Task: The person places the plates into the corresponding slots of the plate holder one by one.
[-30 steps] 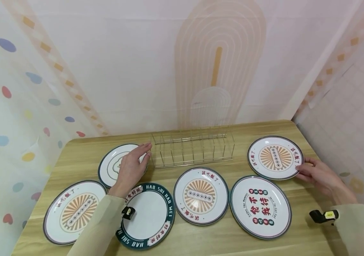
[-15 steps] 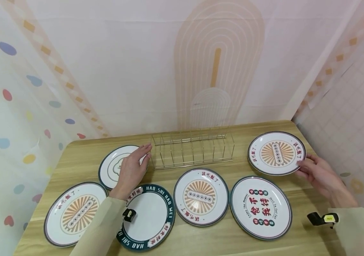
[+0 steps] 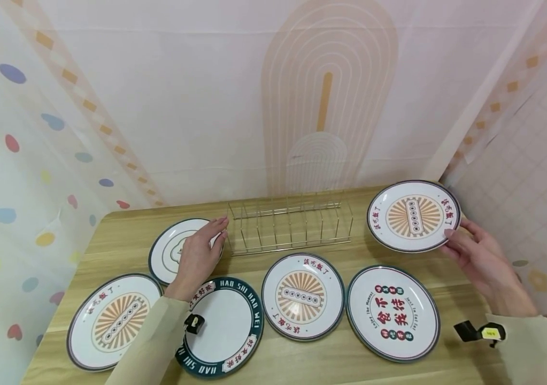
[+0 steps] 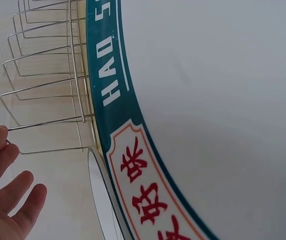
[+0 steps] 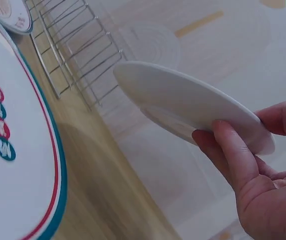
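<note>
The right hand (image 3: pixel 487 262) pinches the sunburst plate (image 3: pixel 414 216) by its rim, thumb above and fingers (image 5: pixel 231 147) beneath, clear of the counter (image 3: pixel 323 363) and right of the wire rack (image 3: pixel 290 248); the left hand (image 3: pixel 198 262) pinches the rack's left end. Presumably stiff, light, smooth and breakable, the plate suits a firm rim hold. The right wrist view exposes its underside, hidden in the head view.

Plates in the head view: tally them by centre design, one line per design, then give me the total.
Sunburst plates: 3
Outlined-emblem plate, partly hidden: 1
Red-character plate: 1
Plain-centred, green-rimmed plate: 1
Total: 6
</note>
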The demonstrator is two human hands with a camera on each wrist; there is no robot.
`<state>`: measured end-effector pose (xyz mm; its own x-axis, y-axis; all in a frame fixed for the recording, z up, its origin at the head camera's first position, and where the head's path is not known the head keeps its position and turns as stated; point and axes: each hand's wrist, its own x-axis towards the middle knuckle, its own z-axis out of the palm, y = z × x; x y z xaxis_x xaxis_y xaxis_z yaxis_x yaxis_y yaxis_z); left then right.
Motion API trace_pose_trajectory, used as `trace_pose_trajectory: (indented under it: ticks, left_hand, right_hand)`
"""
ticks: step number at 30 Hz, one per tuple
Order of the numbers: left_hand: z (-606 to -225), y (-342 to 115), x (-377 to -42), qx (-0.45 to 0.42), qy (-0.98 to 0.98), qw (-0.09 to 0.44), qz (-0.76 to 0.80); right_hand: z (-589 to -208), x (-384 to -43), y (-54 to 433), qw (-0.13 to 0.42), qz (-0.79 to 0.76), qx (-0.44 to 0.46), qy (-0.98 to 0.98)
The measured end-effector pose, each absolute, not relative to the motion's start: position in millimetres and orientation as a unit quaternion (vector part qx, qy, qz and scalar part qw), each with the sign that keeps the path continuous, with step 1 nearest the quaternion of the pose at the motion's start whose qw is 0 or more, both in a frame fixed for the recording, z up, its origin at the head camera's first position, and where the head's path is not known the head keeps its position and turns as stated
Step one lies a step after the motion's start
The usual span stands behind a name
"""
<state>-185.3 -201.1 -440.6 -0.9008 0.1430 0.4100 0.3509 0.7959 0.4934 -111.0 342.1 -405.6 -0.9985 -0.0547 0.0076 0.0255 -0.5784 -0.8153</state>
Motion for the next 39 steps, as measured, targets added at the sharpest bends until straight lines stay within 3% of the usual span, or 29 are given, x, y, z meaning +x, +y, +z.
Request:
trace_pose_trajectory:
  ticks: [19,39]
  left_hand:
    - [-439.1,-202.2,-184.6,-0.137,-0.930,0.179,-0.291]
    - [-440.2,-201.0,-186.0,-0.133,-0.932,0.176,-0.287]
  right_hand:
    - [-385.1,-106.7,302.5,-0.068,-0.890,-0.057,0.446]
    - [-373.0,-109.0,277.2,-0.104,-0.861,-0.059,0.495]
